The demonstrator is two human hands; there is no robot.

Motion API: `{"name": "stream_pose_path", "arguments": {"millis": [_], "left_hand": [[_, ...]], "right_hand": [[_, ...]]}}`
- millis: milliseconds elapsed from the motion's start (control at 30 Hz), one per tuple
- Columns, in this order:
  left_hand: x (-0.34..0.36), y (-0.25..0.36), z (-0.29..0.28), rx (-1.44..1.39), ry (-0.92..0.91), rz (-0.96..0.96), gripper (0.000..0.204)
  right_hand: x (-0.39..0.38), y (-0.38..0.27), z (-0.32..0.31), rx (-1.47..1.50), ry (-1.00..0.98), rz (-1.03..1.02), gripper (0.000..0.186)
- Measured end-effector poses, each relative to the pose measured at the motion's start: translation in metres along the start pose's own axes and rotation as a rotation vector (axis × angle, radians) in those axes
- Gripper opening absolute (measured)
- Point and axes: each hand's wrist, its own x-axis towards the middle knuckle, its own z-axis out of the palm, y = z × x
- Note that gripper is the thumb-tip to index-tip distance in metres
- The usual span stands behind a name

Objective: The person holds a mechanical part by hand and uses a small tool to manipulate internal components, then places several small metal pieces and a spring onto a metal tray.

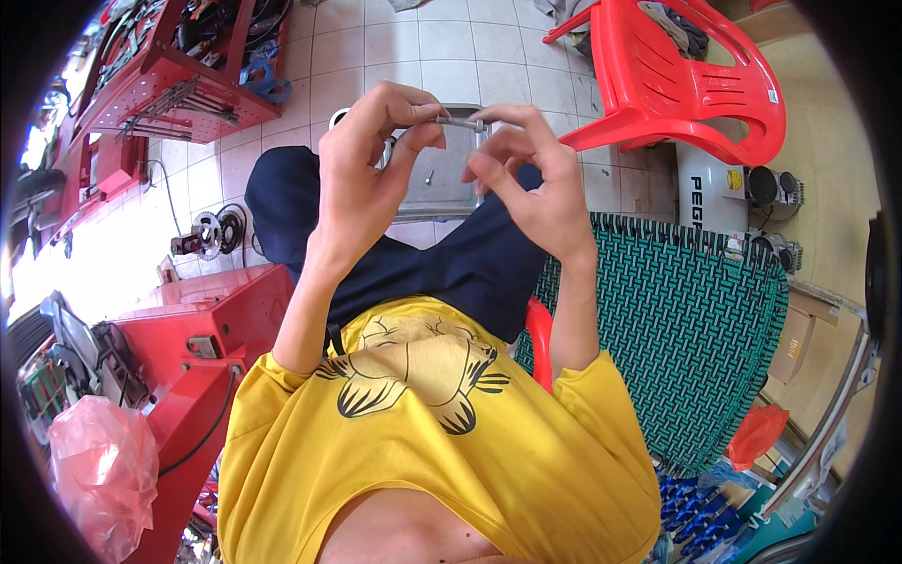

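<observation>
A small metal bolt-like pin (458, 122) is held level by my left hand (371, 169), pinched at its left end. The index fingertip of my right hand (531, 179) rests at the pin's right end, while the thumb and other fingers are bent and apart below it. Beneath both hands, between the knees, a grey metal tray (437, 202) is partly hidden; a small metal piece (429, 177) lies in it.
Red chairs (695, 70), a white compressor tank (705, 179) and a green woven seat (658, 320) are at the right. A red tool cart (193, 103), chainrings (216, 235), a red metal cabinet (197, 310) and a pink plastic bag (99, 470) are at the left.
</observation>
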Motion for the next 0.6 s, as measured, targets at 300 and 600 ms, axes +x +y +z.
{"name": "stream_pose_path", "arguments": {"millis": [300,600], "left_hand": [[-0.004,0.001,0.000,-0.034,-0.033,-0.026,0.014],[-0.004,0.004,0.005,-0.142,-0.013,-0.021,0.014]], "right_hand": [[-0.004,0.002,-0.002,-0.017,-0.019,-0.012,0.040],[-0.006,-0.001,-0.005,-0.017,-0.100,0.052,0.047]]}}
